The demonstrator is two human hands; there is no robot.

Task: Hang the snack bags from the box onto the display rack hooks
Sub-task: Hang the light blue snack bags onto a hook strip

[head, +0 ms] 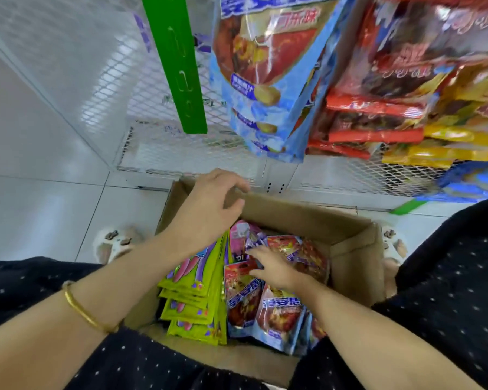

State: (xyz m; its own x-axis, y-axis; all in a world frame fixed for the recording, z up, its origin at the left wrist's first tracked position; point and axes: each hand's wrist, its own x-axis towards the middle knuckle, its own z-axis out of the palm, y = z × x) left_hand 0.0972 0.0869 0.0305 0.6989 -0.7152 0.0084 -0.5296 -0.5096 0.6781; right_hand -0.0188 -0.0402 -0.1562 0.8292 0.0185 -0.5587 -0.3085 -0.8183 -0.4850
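Position: the box (307, 212) sits open on the floor between my knees, at the foot of the rack (164, 114).

Grip: my right hand (271, 267) is down inside the box. Its fingers are spread and lie on the blue-and-red bags (279, 313) stacked on the right side, and they are not closed round any bag. My left hand (209, 204) hovers above the far left corner of the box, fingers loosely curled, holding nothing (it touches neither cardboard nor stock, as far as I can see).

Stock: yellow-green bags (197, 305) stand on edge along the left side of the box. A pink bag (241, 232) shows at the far end. The hanging bags (265, 66) on the rack above include the same blue-and-red kind. The hooks are hidden behind them.

Assessment: the step in hand is picking out a bag. The box looks well filled, so most of the hanging remains.

Recommendation: I should take one bag only, pinched at its top edge where the hang hole ought to be, thumb under and fingers over. The film looks slick and the bags overlap, so a flat press would likely drag several along. My left hand would serve best holding down the neighbours or steadying the box rim. I should bring the bag up with its hole uppermost, ready for the matching row.
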